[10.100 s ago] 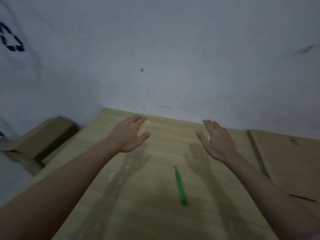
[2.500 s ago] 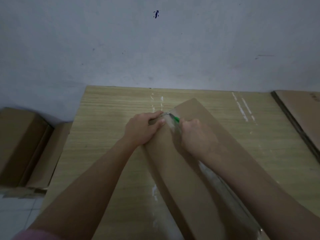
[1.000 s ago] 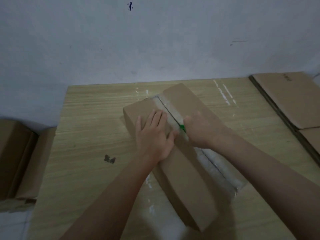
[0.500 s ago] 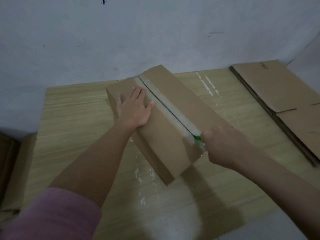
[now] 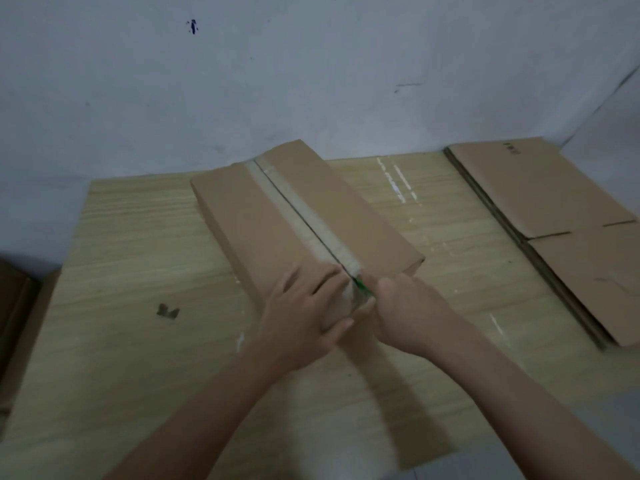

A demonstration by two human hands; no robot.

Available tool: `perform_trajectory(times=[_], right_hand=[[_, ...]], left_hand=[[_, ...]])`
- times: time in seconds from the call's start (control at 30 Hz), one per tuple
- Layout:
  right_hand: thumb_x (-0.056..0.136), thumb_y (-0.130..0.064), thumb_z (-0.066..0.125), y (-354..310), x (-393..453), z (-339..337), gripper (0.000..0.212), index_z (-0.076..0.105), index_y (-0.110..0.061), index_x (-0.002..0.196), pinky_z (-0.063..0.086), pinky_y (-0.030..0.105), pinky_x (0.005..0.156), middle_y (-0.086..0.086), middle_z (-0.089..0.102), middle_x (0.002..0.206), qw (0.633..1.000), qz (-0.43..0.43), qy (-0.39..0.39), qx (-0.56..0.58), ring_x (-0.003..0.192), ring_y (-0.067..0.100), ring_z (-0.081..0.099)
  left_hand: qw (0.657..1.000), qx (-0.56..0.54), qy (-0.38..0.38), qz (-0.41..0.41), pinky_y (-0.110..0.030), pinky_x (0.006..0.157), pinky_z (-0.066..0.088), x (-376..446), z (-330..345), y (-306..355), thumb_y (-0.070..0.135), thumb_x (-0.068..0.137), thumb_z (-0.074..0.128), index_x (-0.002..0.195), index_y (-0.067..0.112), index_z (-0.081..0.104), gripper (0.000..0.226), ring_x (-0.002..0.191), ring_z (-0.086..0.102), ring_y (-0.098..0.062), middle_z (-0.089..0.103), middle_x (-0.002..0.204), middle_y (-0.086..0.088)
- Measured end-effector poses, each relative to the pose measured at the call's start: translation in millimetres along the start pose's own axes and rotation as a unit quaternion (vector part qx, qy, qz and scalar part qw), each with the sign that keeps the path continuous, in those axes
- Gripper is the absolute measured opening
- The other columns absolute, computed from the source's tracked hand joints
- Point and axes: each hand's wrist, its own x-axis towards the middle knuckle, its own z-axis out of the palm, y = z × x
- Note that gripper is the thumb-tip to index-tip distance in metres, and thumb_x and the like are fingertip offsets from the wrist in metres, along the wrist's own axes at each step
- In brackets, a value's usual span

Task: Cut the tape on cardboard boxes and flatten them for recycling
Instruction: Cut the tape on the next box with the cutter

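A long brown cardboard box [image 5: 263, 220] lies diagonally on the wooden table [image 5: 131, 271]. A strip of clear tape [image 5: 304, 220] runs along its top seam, with a dark slit down the middle. My left hand [image 5: 304, 323] holds the box's near end, fingers on top and thumb round the end face. My right hand [image 5: 405, 313] grips a green cutter [image 5: 362, 287] whose tip meets the taped near edge of the box.
Flattened cardboard boxes [image 5: 561, 223] are stacked at the table's right side. More brown boxes [image 5: 14, 313] stand off the table's left edge. A small cardboard scrap [image 5: 168, 310] lies on the table to the left. A grey wall rises right behind the table.
The slit now runs the whole length of the top tape. My left hand has moved from the box's far end to its near end, and the cutter sits at the near edge.
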Motion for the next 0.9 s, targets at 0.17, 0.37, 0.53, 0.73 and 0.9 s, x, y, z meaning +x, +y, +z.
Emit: perform_trajectory(times=[0.17, 0.37, 0.53, 0.73, 0.9], right_hand=[[0.098, -0.021, 0.033, 11, -4, 13, 0.056, 0.012, -0.02, 0.15, 0.043, 0.036, 0.084, 0.018, 0.054, 0.121, 0.999, -0.038, 0.016, -0.01, 0.112, 0.033, 0.054], [0.099, -0.016, 0.028, 27, -11, 25, 0.055, 0.011, -0.019, 0.151, 0.044, 0.037, 0.086, 0.016, 0.053, 0.124, 0.998, -0.051, 0.018, -0.034, 0.112, 0.033, 0.054], [0.097, -0.012, 0.029, 27, -18, 27, 0.061, 0.004, -0.017, 0.152, 0.044, 0.038, 0.086, 0.015, 0.052, 0.12, 0.997, -0.067, 0.018, -0.022, 0.11, 0.032, 0.055], [0.071, -0.015, 0.041, 40, -13, 82, 0.066, 0.048, -0.009, 0.136, 0.039, 0.03, 0.033, 0.01, 0.058, 0.068, 0.985, -0.039, 0.147, 0.079, 0.04, 0.029, 0.053], [0.076, -0.021, 0.031, 47, 4, 87, 0.066, 0.046, -0.012, 0.139, 0.041, 0.032, 0.036, 0.011, 0.056, 0.069, 0.956, -0.043, 0.22, 0.187, 0.041, 0.03, 0.051]], left_hand=[[0.999, 0.03, 0.026, -0.032, -0.048, 0.104, 0.032, 7, 8, 7, 0.052, 0.083, 0.045, 0.123, 0.026, 0.049, 0.048, 0.123, 0.046, -0.008, 0.057, 0.13, 0.005], [0.996, 0.069, 0.046, -0.042, -0.047, 0.104, 0.033, 8, 12, 8, 0.052, 0.083, 0.045, 0.121, 0.023, 0.057, 0.049, 0.121, 0.047, -0.007, 0.057, 0.13, 0.007], [0.994, 0.081, 0.05, -0.046, -0.051, 0.104, 0.035, 8, 13, 9, 0.052, 0.083, 0.043, 0.122, 0.023, 0.058, 0.051, 0.12, 0.052, -0.008, 0.056, 0.132, 0.007], [0.988, 0.113, 0.081, -0.065, -0.05, 0.104, 0.033, 9, 23, 12, 0.051, 0.086, 0.04, 0.121, 0.021, 0.061, 0.051, 0.119, 0.054, -0.008, 0.058, 0.13, 0.005], [0.972, 0.157, 0.117, -0.132, -0.054, 0.1, 0.036, 25, 37, 25, 0.047, 0.086, 0.041, 0.118, 0.018, 0.063, 0.049, 0.112, 0.059, -0.011, 0.061, 0.126, 0.003]])
